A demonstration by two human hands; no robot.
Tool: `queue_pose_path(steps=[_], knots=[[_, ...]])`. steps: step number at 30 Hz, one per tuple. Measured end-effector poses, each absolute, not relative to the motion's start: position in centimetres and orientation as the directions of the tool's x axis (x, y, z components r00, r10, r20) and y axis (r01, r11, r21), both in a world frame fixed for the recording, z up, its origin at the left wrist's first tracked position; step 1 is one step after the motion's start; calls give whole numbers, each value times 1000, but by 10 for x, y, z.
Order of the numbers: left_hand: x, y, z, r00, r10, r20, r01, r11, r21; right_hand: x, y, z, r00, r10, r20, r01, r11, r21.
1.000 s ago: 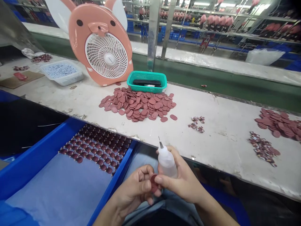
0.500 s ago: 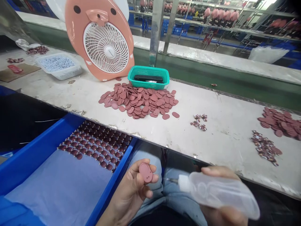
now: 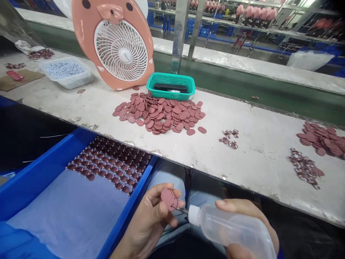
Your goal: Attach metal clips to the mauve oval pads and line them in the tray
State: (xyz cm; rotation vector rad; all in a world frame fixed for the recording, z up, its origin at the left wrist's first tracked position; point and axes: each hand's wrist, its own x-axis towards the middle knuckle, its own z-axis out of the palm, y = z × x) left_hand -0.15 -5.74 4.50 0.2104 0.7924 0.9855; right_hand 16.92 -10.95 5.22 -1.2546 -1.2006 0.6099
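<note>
One translucent squeeze bottle [image 3: 234, 230], clasped by closed fingers of the right hand [image 3: 250, 209]. Lies almost on its side and points its needle [image 3: 183, 210] leftward. At the needle's end, one reddish oval piece [image 3: 167, 197] with small holes, pinched between thumb and fingers of the left hand [image 3: 152, 216]; touching or only very near, cannot tell. To the left, a blue tray [image 3: 32, 163] with light-blue sheet [image 3: 70, 212] and rows of dark red parts [image 3: 107, 162]. Beyond, on the pale bench [image 3: 258, 154], a small cluster [image 3: 229, 139] of brown-and-silver parts, then a loose heap [image 3: 161, 115] of similar oval pieces. Behind the heap, a green perforated basket [image 3: 170, 95] and an orange animal-shaped fan [image 3: 122, 54]. Farthest, racks with pink bundles [image 3: 257, 16].
</note>
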Motion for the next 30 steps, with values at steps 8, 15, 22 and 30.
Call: queue_pose_path(steps=[8, 15, 22, 30], knots=[[-1, -58, 44, 285, 802, -524, -650, 564, 510, 160, -106, 50, 384, 840, 384, 268, 297, -916], [-2, -57, 47, 272, 800, -534, -653, 562, 508, 166, -108, 51, 357, 857, 371, 276, 283, -919], [-3, -58, 47, 276, 810, -518, -649, 554, 521, 174, -102, 46, 302, 823, 481, 369, 364, -855], [-3, -58, 46, 275, 805, -526, -644, 560, 520, 180, -102, 42, 275, 823, 497, 335, 403, -852]])
